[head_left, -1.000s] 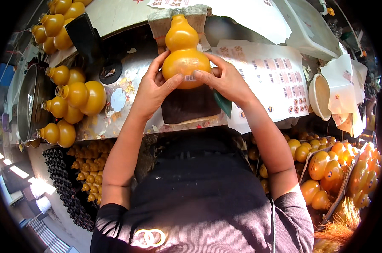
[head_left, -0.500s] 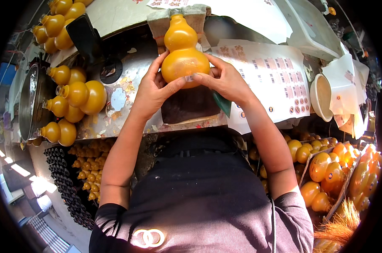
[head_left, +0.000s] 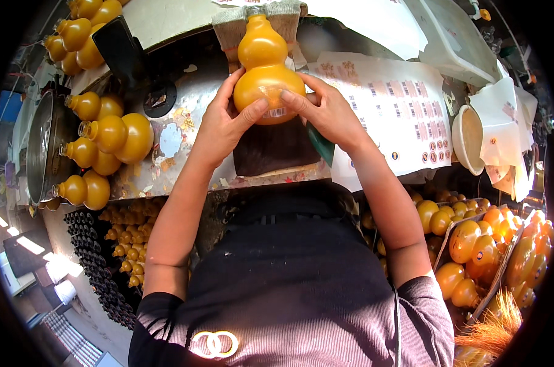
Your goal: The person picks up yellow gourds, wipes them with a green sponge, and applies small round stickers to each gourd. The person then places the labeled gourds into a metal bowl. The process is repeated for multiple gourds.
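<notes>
A yellow gourd-shaped bottle (head_left: 261, 55) lies on a cloth-padded rest (head_left: 227, 38), its neck pointing away from me. My left hand (head_left: 223, 129) is closed round the lower left of its wide bulb, and my right hand (head_left: 333, 119) grips the opposite side. Both thumbs press on the bulb's near side, around a small barcode label (head_left: 277, 112). Most of my other fingers are hidden beside the bottle. A flat dark green piece (head_left: 320, 145) sticks out below my right hand; whether that hand holds it is hidden.
Printed label sheets (head_left: 384, 131) lie right of the bottle, by a pale bowl (head_left: 467, 140). More gourd bottles (head_left: 110, 134) stand at left, near a black upright panel (head_left: 118, 52) and a round metal pan (head_left: 40, 147). Filled crates (head_left: 472, 251) sit lower right.
My thumbs have moved up and apart on the near bulb, showing more of the label. The bottle has shifted very slightly away; both hands keep their grip.
</notes>
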The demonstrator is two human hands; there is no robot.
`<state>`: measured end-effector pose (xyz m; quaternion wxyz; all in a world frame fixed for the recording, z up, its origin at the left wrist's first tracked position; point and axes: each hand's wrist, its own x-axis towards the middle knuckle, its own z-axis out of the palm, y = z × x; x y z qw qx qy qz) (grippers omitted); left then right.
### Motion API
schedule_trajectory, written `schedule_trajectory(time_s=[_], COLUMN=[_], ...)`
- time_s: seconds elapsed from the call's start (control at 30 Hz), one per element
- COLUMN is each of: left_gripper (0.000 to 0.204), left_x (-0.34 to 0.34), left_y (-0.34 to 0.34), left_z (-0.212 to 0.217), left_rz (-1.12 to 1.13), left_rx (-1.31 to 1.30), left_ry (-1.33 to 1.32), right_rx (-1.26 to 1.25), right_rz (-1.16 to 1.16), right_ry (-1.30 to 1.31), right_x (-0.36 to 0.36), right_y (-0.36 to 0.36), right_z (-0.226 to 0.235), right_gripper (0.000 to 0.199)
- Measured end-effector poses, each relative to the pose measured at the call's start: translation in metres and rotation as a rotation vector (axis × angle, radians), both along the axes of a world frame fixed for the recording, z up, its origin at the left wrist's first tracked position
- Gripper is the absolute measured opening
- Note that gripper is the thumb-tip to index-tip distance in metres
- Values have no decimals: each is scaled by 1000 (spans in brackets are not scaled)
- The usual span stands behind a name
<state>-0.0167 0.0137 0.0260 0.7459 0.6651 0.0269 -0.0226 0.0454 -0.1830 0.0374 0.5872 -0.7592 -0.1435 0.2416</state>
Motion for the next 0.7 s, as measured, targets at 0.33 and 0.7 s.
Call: schedule_trajectory(time_s=[0.33, 0.7], left_gripper=[80, 85], left_x=[-2, -1], left_y=[6, 13], left_z=[-1, -10], left_rz=[-23, -112], left_rx=[-10, 27], left_ry=[-3, -82], right_rx=[136, 33], right_rz=[-20, 4], right_ry=[28, -120], right_x=[-2, -4], right_y=[0, -7], right_z=[-11, -29], right_gripper=[72, 85])
